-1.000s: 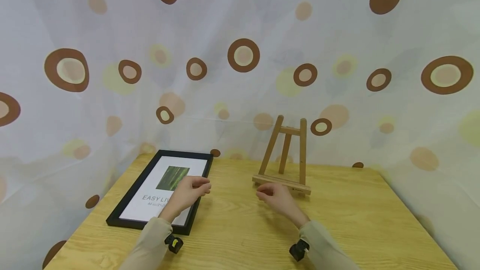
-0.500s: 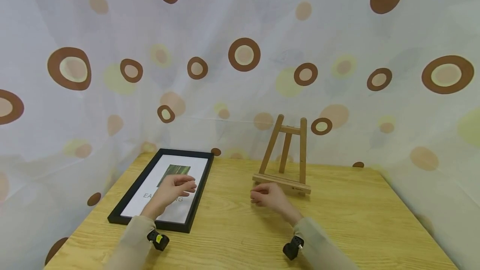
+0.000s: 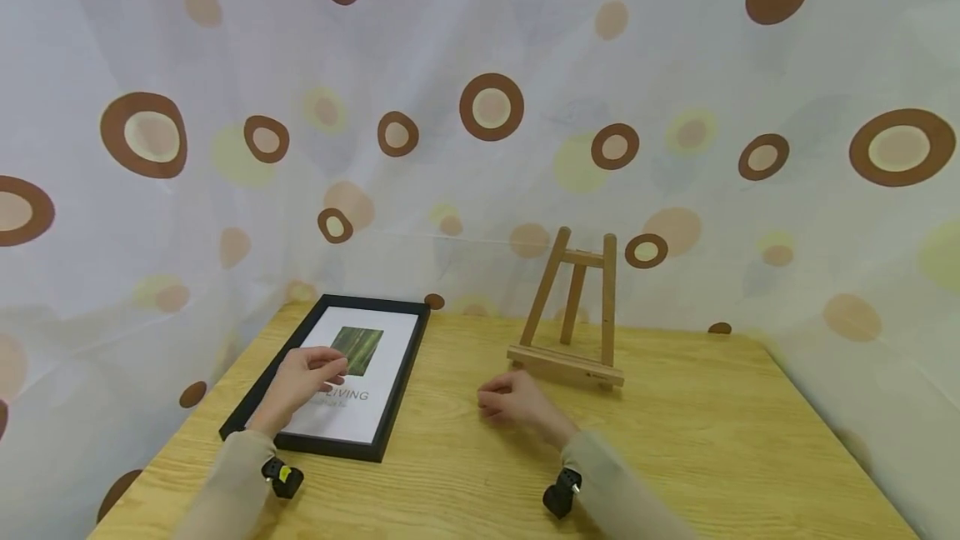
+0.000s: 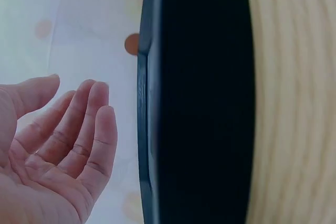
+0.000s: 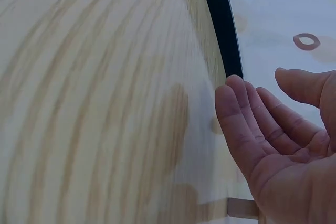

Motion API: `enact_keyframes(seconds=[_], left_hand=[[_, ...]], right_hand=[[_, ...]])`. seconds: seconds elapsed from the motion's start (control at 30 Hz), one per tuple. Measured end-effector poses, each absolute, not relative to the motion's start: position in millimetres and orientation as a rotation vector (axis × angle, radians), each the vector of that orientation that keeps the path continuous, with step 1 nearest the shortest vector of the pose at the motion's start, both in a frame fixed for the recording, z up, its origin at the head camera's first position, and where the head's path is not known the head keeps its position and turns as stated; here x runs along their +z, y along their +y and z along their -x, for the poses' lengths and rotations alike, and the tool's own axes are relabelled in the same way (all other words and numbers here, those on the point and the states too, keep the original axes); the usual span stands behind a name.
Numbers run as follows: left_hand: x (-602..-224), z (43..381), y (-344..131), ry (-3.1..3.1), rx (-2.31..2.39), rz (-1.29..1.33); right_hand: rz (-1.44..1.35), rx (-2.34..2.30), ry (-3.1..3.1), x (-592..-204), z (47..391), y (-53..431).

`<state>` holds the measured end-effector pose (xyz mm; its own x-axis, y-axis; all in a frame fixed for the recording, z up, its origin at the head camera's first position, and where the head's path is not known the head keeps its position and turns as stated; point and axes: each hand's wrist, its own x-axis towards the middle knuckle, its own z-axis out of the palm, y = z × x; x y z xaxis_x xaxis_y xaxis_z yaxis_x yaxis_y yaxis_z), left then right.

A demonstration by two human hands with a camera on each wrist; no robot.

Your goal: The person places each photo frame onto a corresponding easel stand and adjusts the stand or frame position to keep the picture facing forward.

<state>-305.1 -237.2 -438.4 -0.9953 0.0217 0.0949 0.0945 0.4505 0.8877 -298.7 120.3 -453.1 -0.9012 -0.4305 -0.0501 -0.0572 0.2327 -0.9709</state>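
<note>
A black picture frame (image 3: 405, 373) with a white insert, a green picture and printed lettering lies flat at the table's left. Over its left part hovers my left hand (image 3: 303, 377), fingers loosely bent and holding nothing. The left wrist view shows that palm (image 4: 52, 182) with thumb and fingers apart, beside the dark frame edge (image 4: 205, 98). My right hand (image 3: 521, 402) is above the wood between the frame and a small wooden easel (image 3: 608, 298), just in front of the easel's ledge. Nothing is in its relaxed fingers (image 5: 236, 119), as the right wrist view shows.
The light wood table (image 3: 697, 440) extends to the right of the easel. A white cloth with brown and yellow dots (image 3: 420, 23) hangs behind and along both sides. Each wrist wears a black camera, seen at the left wrist (image 3: 283, 477) and right wrist (image 3: 561, 494).
Both hands have moved left: the left from the frame's right edge across to its left part, the right away from the easel. Frame and easel have stayed in place.
</note>
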Motion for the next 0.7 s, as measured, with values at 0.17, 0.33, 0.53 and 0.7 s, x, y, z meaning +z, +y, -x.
enact_keyframes(seconds=[0.17,0.33,0.53,0.7], left_hand=[[-444,302,-256,-2.628,-1.575,-0.007],[-449,299,-278,-2.590,-1.630,-0.102],[-453,307,-299,-2.544,-1.589,-0.209],[-451,308,-316,-2.546,-1.460,-0.336]], right_hand=[[0.400,-1.741,2.119,-459,302,104],[0.342,-1.767,2.070,-464,303,87],[0.309,-1.789,2.053,-464,303,70],[0.301,-1.780,2.003,-467,301,56]])
